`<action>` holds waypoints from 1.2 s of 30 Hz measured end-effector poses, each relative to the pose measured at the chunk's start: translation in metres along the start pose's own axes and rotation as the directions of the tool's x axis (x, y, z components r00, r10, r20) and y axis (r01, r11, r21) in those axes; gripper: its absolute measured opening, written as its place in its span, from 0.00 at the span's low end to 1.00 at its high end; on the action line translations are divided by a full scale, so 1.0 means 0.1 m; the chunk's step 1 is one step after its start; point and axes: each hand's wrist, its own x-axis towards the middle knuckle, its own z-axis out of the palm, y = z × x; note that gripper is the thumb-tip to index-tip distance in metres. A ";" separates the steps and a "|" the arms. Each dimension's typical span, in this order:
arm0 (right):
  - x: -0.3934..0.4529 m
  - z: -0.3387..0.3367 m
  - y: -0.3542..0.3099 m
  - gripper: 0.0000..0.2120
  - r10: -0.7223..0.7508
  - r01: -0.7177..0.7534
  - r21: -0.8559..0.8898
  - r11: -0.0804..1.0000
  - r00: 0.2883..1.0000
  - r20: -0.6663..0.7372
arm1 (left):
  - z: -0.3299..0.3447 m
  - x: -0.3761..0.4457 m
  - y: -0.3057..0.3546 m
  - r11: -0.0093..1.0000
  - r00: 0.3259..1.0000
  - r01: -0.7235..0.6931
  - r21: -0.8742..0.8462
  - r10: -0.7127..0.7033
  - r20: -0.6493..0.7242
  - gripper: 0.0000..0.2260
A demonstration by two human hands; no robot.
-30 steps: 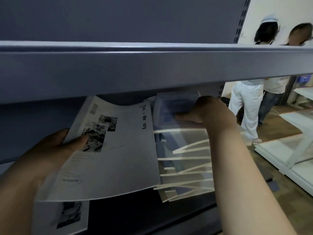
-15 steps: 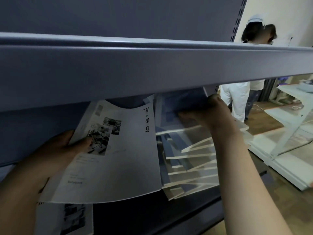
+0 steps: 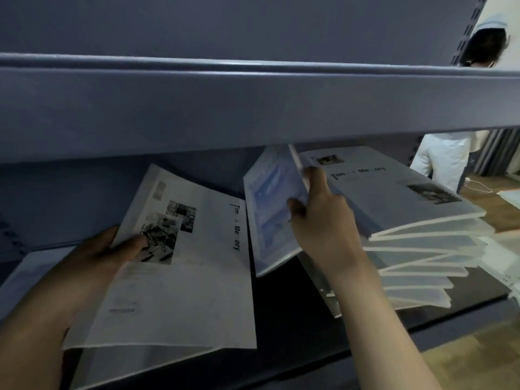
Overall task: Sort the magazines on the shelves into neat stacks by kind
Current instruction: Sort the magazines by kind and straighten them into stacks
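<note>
Two hands are under the upper shelf (image 3: pixel 253 102). My left hand (image 3: pixel 95 249) pinches a white magazine (image 3: pixel 180 277) at its left edge, thumb on the cover. My right hand (image 3: pixel 320 220) grips a blue magazine (image 3: pixel 270 209), tilted up beside the fanned stack (image 3: pixel 416 243) on the lower shelf (image 3: pixel 295 319).

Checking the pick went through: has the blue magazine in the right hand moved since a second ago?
Yes. The right hand has lifted the blue magazine off the fanned pile, tilting it up toward the left, uncovering a white cover.
</note>
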 end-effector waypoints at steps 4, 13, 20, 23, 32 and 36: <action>-0.16 0.24 -0.16 0.19 -0.016 0.014 0.028 0.999 0.998 0.057 | -0.37 -0.22 -0.18 0.997 0.996 0.062 -0.053 -0.065 -0.067 0.04; -0.40 0.61 -0.49 0.23 -0.019 0.023 -0.032 0.999 0.992 0.122 | -0.96 -0.70 -0.57 0.963 0.947 0.248 -0.105 -0.263 -0.182 0.18; -0.37 0.57 -0.56 0.26 0.048 -0.016 -0.244 0.970 0.991 0.126 | -0.48 -0.48 -0.58 0.963 0.951 0.210 -0.167 -0.241 -0.192 0.09; -0.36 0.53 -0.53 0.26 0.090 -0.049 -0.269 0.962 0.986 0.142 | -0.24 -0.31 -0.58 0.966 0.963 0.215 -0.142 -0.234 -0.136 0.08; -0.38 0.56 -0.44 0.28 0.138 -0.084 -0.311 0.947 0.978 0.156 | 0.05 -0.16 -0.71 0.936 0.978 0.195 0.295 -0.161 -0.136 0.14; -0.37 0.60 -0.43 0.28 0.146 -0.091 -0.307 0.947 0.976 0.163 | 0.15 -0.23 -0.70 0.868 0.966 0.154 0.472 -0.033 -0.255 0.19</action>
